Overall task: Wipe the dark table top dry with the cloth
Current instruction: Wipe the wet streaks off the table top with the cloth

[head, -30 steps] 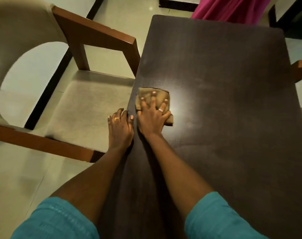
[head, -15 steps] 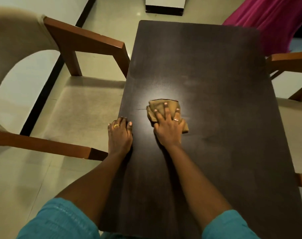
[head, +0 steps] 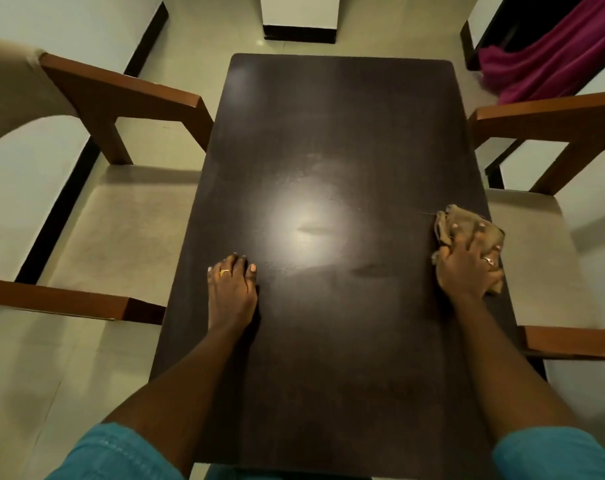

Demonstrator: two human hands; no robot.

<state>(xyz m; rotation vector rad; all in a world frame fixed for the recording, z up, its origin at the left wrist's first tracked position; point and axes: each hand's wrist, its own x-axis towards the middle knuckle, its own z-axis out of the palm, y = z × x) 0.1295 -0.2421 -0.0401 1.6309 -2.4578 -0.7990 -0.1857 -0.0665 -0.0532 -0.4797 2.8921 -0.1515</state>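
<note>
The dark rectangular table top (head: pixel 342 140) fills the middle of the view, with a bright light reflection at its centre. A crumpled tan cloth (head: pixel 462 225) lies at the table's right edge. My right hand (head: pixel 467 268) presses flat on the cloth, fingers spread over it. My left hand (head: pixel 232 289) rests flat on the table near its left edge, fingers together, holding nothing.
A wooden armchair (head: pixel 121 95) with a beige seat stands close against the table's left side. Another wooden armchair (head: pixel 550 119) stands on the right. A magenta fabric (head: pixel 550 67) hangs at the back right. A white pillar (head: pixel 299 15) stands beyond the far edge.
My right hand has slid the cloth from the table's left side across to its right edge. My left hand has stayed planted near the left edge.
</note>
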